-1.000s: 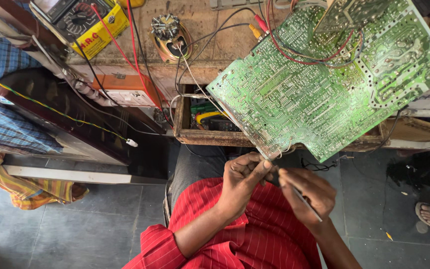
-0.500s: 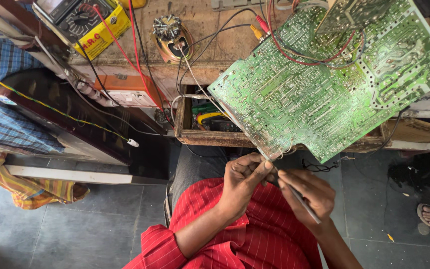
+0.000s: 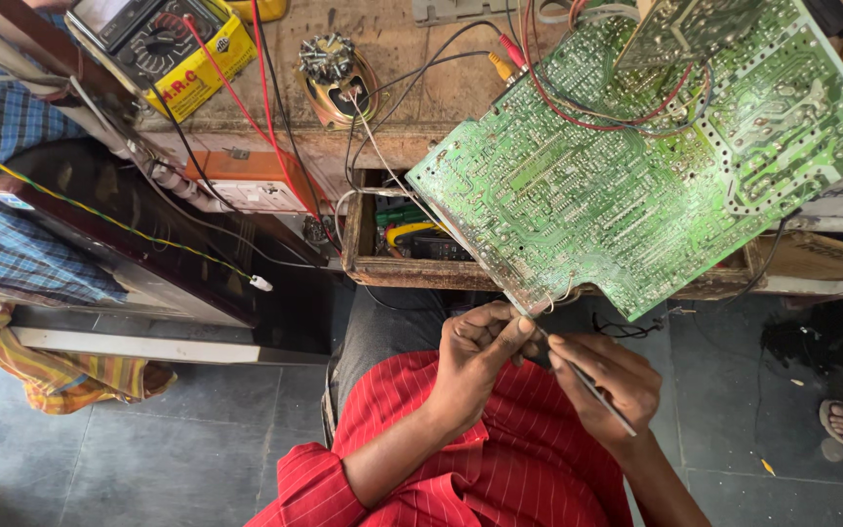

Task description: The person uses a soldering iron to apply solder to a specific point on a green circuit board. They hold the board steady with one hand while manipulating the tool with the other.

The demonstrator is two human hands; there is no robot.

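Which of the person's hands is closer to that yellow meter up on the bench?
The left hand. It sits below and right of the yellow meter, by the green circuit board's lower corner; the right hand is farther right still.

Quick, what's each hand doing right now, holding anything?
Left hand: fingers pinched shut on a thin wire near the green circuit board corner.
Right hand: closed on a thin metal tool.
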